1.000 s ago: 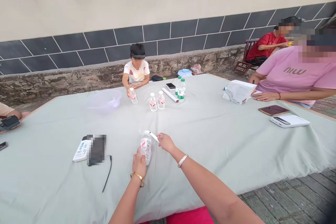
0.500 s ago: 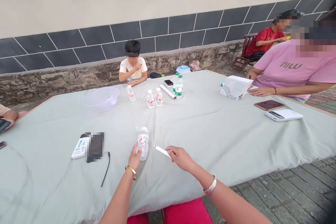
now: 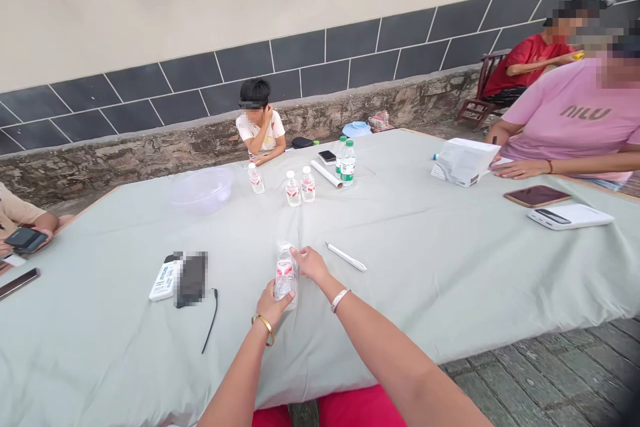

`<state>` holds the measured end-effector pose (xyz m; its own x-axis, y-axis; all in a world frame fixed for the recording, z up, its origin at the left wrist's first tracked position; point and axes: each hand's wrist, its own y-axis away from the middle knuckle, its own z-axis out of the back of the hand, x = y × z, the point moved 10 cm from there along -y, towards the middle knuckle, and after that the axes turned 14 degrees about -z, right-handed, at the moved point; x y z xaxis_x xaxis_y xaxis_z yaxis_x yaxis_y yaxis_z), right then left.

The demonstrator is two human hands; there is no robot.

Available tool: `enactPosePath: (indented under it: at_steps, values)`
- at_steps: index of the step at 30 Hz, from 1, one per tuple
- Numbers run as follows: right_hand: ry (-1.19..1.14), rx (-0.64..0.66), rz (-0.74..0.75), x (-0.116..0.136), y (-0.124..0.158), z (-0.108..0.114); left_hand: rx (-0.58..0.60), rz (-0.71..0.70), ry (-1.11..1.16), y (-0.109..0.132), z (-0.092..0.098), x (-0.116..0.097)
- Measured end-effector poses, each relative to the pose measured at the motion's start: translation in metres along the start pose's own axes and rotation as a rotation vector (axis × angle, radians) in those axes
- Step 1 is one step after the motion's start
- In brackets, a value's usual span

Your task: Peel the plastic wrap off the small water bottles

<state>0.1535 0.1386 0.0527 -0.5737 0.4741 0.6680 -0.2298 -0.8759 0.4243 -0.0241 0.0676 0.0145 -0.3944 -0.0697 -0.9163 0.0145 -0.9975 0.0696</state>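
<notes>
A small clear water bottle with a red-and-white label is in front of me on the cloth-covered table. My left hand is wrapped around its lower part. At the top of the bottle, my right hand has its fingers bent against the neck and cap area; the exact contact is partly hidden. Something clear, like thin plastic, shows around the bottle's top. A white pen lies on the cloth just right of my right hand.
Beyond stand several label-wrapped bottles, two green-capped bottles, a paper roll and a clear basin. Left lie a white pack and black cord. Right are a tablet and white device. People sit around.
My right hand has put the white pen down on the cloth and moved to the bottle's top. The left hand still holds the bottle. The person opposite has raised a hand to their head.
</notes>
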Motion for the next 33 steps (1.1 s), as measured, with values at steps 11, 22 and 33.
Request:
enactPosePath:
  at_steps: [11,22,33]
  values:
    - [-0.279,-0.043,-0.165,-0.028,-0.037,0.003,0.121,-0.007,0.120,-0.002,-0.007,-0.001]
    - [-0.305,0.164,-0.222,-0.037,-0.005,-0.015,0.134,0.059,0.131,0.002,-0.004,0.008]
    - [-0.239,0.123,-0.095,-0.040,0.024,-0.032,-0.052,0.113,0.070,0.023,0.003,0.010]
